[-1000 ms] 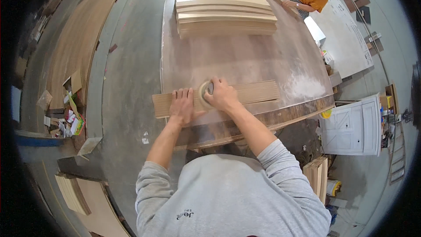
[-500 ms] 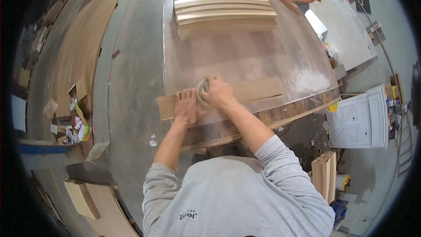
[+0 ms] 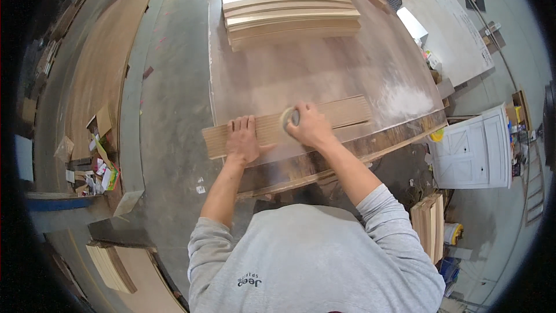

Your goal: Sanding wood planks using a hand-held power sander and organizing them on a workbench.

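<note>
Rnd disc [image 3: 288, 120] slid R along ribbed wd plank [image 3: 269, 129], R hand [image 3: 311, 127] clasping; L hand [image 3: 242, 140] flat atop.

Workpiece [image 3: 341, 113] on table [image 3: 278, 78], before stack [image 3: 292, 10]

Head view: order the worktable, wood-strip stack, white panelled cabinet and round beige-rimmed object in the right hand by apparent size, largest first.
1. Worktable
2. Wood-strip stack
3. White panelled cabinet
4. Round beige-rimmed object, partly covered
</note>
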The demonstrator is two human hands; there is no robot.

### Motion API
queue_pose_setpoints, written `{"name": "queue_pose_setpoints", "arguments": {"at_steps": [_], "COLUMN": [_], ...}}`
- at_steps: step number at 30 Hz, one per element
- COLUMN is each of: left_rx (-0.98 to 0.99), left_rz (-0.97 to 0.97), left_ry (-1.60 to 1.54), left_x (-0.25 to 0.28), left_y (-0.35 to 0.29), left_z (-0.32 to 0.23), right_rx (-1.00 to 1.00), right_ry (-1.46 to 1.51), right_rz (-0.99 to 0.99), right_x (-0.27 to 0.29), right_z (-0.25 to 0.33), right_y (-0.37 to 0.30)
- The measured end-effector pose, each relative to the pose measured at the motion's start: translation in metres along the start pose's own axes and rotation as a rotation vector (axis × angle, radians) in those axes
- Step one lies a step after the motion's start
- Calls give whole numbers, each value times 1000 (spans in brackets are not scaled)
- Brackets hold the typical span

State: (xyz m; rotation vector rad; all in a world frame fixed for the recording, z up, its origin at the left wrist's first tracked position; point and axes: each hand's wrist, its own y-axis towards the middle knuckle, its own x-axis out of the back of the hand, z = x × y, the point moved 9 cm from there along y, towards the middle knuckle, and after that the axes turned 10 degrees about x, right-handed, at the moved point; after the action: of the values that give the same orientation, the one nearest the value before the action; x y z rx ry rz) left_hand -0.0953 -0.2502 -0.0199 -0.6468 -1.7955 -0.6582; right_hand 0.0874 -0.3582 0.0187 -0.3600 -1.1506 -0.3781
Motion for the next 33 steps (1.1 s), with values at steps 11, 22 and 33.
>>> {"name": "queue_pose_setpoints", "arguments": {"at_steps": [11,22,33], "left_rx": [11,62,34], "left_rz": [-3,85,-8], "left_ry": [6,24,20], "left_x": [-4,-6,1], "left_y": [-1,-2,-2], "left_z": [3,6,3], "right_rx": [-49,-254,-16], "right_ry": [-37,-12,122], "right_rz": [-4,-242,21], "right_x": [11,68,-13], "right_z": [-3,-143,2], "right_y": [-4,-9,24]}}
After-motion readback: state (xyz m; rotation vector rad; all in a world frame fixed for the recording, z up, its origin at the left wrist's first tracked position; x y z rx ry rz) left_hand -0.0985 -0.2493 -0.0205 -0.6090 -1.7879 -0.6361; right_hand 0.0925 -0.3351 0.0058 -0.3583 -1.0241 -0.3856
